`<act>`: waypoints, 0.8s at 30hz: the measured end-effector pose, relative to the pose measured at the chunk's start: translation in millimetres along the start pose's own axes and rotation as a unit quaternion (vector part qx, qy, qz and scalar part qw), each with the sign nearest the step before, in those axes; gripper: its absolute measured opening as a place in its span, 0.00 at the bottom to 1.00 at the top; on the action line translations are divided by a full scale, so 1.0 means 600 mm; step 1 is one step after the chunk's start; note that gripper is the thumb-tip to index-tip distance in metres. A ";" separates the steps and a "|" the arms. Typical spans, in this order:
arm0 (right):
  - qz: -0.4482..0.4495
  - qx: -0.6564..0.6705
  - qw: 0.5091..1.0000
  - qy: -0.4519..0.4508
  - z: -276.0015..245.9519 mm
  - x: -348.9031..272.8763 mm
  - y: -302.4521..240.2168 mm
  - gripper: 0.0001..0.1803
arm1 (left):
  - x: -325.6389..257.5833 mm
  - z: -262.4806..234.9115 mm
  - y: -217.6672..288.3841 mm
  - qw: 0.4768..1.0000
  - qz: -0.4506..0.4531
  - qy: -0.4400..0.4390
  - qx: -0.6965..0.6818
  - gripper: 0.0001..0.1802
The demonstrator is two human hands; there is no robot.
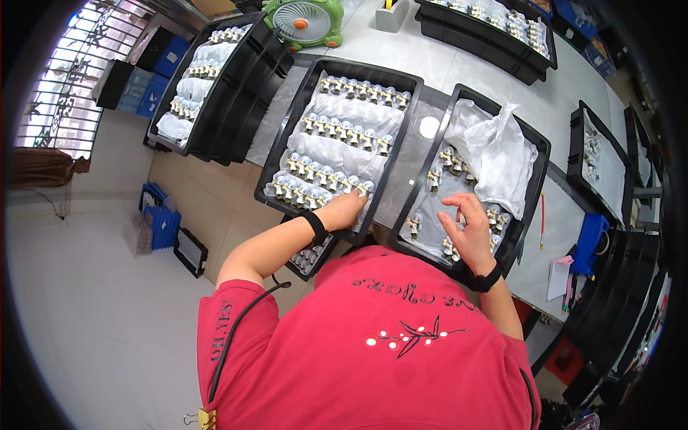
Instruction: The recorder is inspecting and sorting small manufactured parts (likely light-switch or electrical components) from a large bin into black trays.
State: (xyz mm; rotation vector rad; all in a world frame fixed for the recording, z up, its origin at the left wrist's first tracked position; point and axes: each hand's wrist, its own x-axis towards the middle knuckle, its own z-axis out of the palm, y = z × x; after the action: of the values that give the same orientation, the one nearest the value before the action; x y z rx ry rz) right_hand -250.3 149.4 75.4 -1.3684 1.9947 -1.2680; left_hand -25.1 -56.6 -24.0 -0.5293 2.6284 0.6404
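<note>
My left hand (pixel 344 211) reaches into a black tray (pixel 261 179), its fingertips closed on a small white-and-gold figurine (pixel 365 188) at the right end of a near row. Several rows of such figurines stand there, separated by strips of white wrapping sheet (pixel 337 149). Over a second black tray (pixel 542 154), my right hand (pixel 469 228) hovers with fingers curled but apart and nothing visible between them. Loose figurines (pixel 453 159) lie about that tray, some below and beside the hand. A crumpled translucent plastic sheet (pixel 502 154) covers its far right part.
Stacked black trays (pixel 240 107) stand at the left, beside a green fan (pixel 304 23). Another filled tray (pixel 480 39) is at the back. A small tray (pixel 304 261) sits below my left forearm. On the right lie a red-handled brush (pixel 542 222) and a blue holder (pixel 589 244).
</note>
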 end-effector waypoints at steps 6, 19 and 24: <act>0.000 0.004 0.999 -0.040 0.006 -0.001 0.013 0.11 | -0.006 0.014 -0.010 1.000 0.000 0.011 -0.007 0.20; 0.151 -0.249 0.931 -0.222 -0.046 -0.071 0.163 0.23 | -0.033 -0.023 0.028 0.990 -0.024 0.076 -0.117 0.21; 0.118 -0.280 0.906 -0.294 0.001 -0.072 0.204 0.26 | -0.029 -0.020 0.053 0.988 -0.033 0.130 -0.082 0.20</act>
State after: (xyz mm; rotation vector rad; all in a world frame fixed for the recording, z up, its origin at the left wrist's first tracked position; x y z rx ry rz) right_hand -294.1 200.2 -35.7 -1.4547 2.0407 -0.1137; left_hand -27.3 -31.3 5.0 -0.7946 2.7977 0.8197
